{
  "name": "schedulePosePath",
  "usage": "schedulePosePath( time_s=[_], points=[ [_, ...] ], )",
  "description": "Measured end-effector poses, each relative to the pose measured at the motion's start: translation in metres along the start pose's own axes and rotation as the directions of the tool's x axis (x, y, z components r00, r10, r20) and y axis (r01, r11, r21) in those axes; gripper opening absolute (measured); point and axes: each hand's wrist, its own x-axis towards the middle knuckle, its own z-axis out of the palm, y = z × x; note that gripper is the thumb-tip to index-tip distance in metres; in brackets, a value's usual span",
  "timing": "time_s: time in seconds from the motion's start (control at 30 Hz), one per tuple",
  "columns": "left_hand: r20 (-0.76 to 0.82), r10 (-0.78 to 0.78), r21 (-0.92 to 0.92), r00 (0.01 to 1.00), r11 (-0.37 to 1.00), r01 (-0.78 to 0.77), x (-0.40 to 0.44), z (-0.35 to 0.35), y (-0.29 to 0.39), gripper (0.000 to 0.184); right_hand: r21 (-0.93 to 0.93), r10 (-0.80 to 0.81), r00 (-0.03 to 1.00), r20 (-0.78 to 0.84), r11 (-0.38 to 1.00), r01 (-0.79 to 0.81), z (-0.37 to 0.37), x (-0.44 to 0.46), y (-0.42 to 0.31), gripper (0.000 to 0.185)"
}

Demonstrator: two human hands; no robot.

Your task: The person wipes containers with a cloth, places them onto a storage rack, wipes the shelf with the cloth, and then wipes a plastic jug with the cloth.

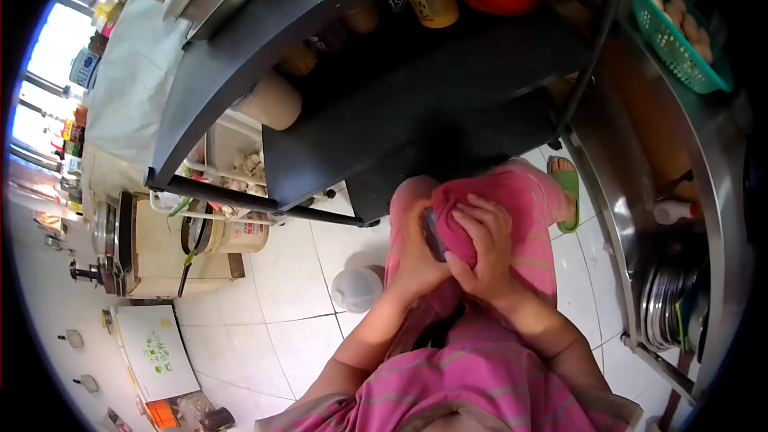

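Head view shows the left hand (419,254) grasping a greyish object (434,234), while the right hand (486,246) bends its fingers around a red cloth (454,222), which touches this object. Both things are above the lap (534,250). For good handling, I judge, the left grip should be firm and the cloth should press evenly, without bunching; the object's underside I cannot see.

My left hand (419,256) grips a greyish, smooth-looking object (434,234); my right hand (490,252) holds a crumpled pink cloth (453,222) against it.

Cloth (453,220) between the hands (490,250)
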Motion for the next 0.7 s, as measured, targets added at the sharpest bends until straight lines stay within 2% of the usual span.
schedulePosePath(
  time_s=[0.03,0.07,0.1,0.13,0.17,0.2,0.27,0.3,0.33,0.37,0.4,0.43,0.47,0.5,0.53,0.57,0.63,0.67,0.7],
  points=[
    [0.013,-0.039,-0.099,0.999,0.994,0.041,-0.003,-0.003,0.002,0.088,0.030,0.029,0.999,0.022,0.999,-0.030,0.001,-0.001,-0.001,0.051],
    [-0.001,0.097,0.147,0.995,0.985,-0.095,-0.002,-0.010,-0.004,0.086,0.041,0.066,0.995,0.075,0.997,-0.069,-0.005,0.004,0.007,0.049],
    [-0.001,0.091,0.152,0.996,0.984,-0.090,-0.001,-0.013,-0.004,0.086,0.047,0.070,0.995,0.076,0.996,-0.074,-0.003,-0.004,0.030,0.049],
    [0.008,0.117,0.290,0.993,0.950,-0.115,0.001,-0.013,-0.004,0.086,0.003,0.312,0.944,0.107,0.949,-0.314,0.006,-0.018,0.062,0.047],
    [0.019,0.141,0.422,0.990,0.896,-0.136,0.002,-0.013,-0.004,0.086,-0.047,0.535,0.835,0.128,0.844,-0.534,0.008,-0.017,0.070,0.046],
    [0.018,0.137,0.423,0.990,0.897,-0.132,0.002,-0.013,-0.004,0.086,-0.046,0.535,0.834,0.132,0.844,-0.534,0.011,-0.021,0.072,0.046],
    [-0.015,0.090,0.393,0.996,0.916,-0.076,0.005,-0.013,-0.007,0.086,0.043,0.419,0.906,0.064,0.905,-0.422,0.016,-0.021,0.065,0.043],
    [-0.016,0.084,0.393,0.996,0.917,-0.071,0.003,-0.012,-0.010,0.086,0.101,0.310,0.948,0.068,0.944,-0.316,0.019,-0.022,0.046,0.044],
    [-0.039,0.119,0.322,0.992,0.941,-0.101,0.005,-0.011,-0.014,0.083,0.157,0.192,0.979,0.062,0.967,-0.200,0.021,-0.018,0.025,0.045],
    [-0.064,0.152,0.255,0.986,0.958,-0.131,0.005,-0.011,-0.019,0.081,0.163,0.193,0.979,0.062,0.966,-0.200,0.018,-0.009,0.008,0.045],
    [-0.063,0.147,0.264,0.987,0.956,-0.126,0.004,-0.013,-0.027,0.081,0.196,0.053,0.991,0.126,0.978,-0.077,0.014,-0.001,-0.009,0.048],
    [-0.066,0.074,0.168,0.995,0.984,-0.062,0.002,-0.014,-0.038,0.082,0.233,-0.090,0.979,0.181,0.971,0.046,0.012,0.003,-0.016,0.051],
    [-0.061,0.001,0.069,0.998,0.998,0.003,0.002,-0.015,-0.043,0.083,0.237,-0.085,0.980,0.178,0.971,0.041,0.014,0.005,-0.011,0.051],
    [-0.053,-0.005,0.074,0.999,0.997,0.009,0.001,-0.015,-0.040,0.083,0.151,-0.016,0.977,0.211,0.988,-0.016,0.016,0.010,0.000,0.052],
    [-0.051,-0.107,-0.045,0.993,0.993,0.105,0.000,-0.016,-0.035,0.085,0.060,0.058,0.969,0.240,0.995,-0.074,0.018,0.013,0.011,0.054],
    [-0.039,-0.206,-0.165,0.978,0.966,0.197,0.001,-0.016,-0.032,0.087,0.059,0.068,0.968,0.240,0.995,-0.084,0.016,0.016,0.024,0.054],
    [-0.024,-0.203,-0.108,0.979,0.974,0.199,0.008,-0.017,-0.032,0.094,-0.168,0.324,0.925,0.199,0.941,-0.293,0.008,0.017,0.050,0.057],
    [-0.011,-0.231,-0.096,0.973,0.969,0.229,0.013,-0.018,-0.032,0.094,-0.175,0.328,0.924,0.198,0.939,-0.296,0.007,0.010,0.062,0.057],
    [0.001,-0.255,-0.085,0.967,0.963,0.254,0.018,-0.019,-0.032,0.095,-0.049,0.404,0.901,0.157,0.915,-0.401,0.006,0.003,0.075,0.060]
  ],
)
